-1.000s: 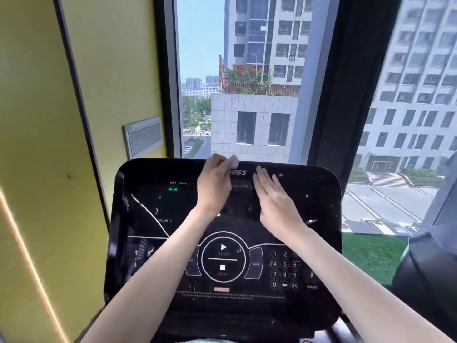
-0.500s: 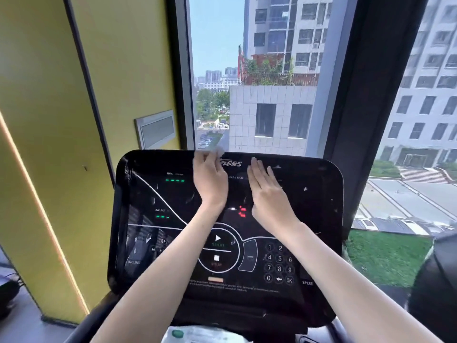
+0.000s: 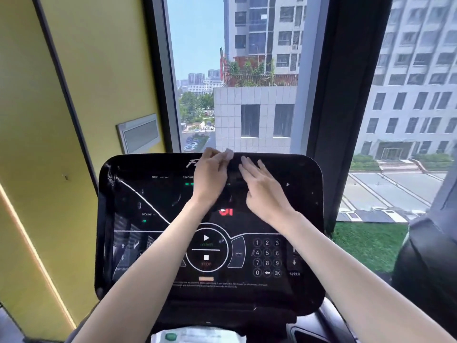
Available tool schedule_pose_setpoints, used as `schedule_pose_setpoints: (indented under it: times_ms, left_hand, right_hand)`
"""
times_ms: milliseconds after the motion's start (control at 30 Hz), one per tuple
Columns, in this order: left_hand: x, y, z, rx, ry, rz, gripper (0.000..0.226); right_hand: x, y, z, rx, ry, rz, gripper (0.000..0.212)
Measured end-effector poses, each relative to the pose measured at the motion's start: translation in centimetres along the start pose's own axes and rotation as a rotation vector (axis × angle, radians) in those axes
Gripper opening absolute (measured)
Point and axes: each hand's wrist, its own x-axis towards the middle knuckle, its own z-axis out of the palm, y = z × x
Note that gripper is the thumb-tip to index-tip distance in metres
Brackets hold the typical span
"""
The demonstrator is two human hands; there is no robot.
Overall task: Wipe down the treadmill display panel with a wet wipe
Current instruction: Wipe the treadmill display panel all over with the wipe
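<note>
Left hand (image 3: 210,178) pinches the wet wipe (image 3: 228,153) at the display panel (image 3: 128,238) top edge; right hand (image 3: 264,191) lies flat.

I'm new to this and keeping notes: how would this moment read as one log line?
step: wiping | left hand: at display panel top edge, possibly holding wipe | right hand: flat on panel

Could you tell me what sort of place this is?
Probably an upper-floor gym: a treadmill display panel with speed and incline keys faces a tall window overlooking high-rise buildings.
</note>
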Motion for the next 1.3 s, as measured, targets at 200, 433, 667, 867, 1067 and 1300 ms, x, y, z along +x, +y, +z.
schedule_pose_setpoints:
  times_ms: [200, 433, 667, 867, 1067, 1300]
  left_hand:
    - [-0.5, 2.1, 1.8, 0.025, 0.08, -0.106, 0.019]
    - [0.4, 1.0, 1.8, -0.052, 0.134, -0.186, 0.021]
    - [-0.8, 4.4, 4.5, -0.015, -0.084, 0.115, 0.017]
    - [-0.2, 3.8, 4.3, -0.093, 0.167, -0.22, 0.024]
    - [-0.3, 6.5, 6.4, -0.089, -0.064, 0.02, 0.023]
    - [-0.8, 5.8, 6.0, -0.035, 0.108, -0.116, 0.022]
  right_hand:
    - [-3.3, 2.4, -1.3, -0.128, 0.075, 0.197, 0.076]
    - [-3.9, 3.4, -1.6, -0.193, 0.021, 0.248, 0.073]
    - [-4.1, 3.7, -1.4, -0.263, -0.024, 0.215, 0.076]
    - [-4.0, 4.0, -1.3, -0.246, -0.03, 0.203, 0.074]
    - [-4.2, 4.5, -1.7, -0.253, -0.044, 0.167, 0.073]
    - [-4.3, 4.7, -1.5, -0.213, -0.037, 0.157, 0.075]
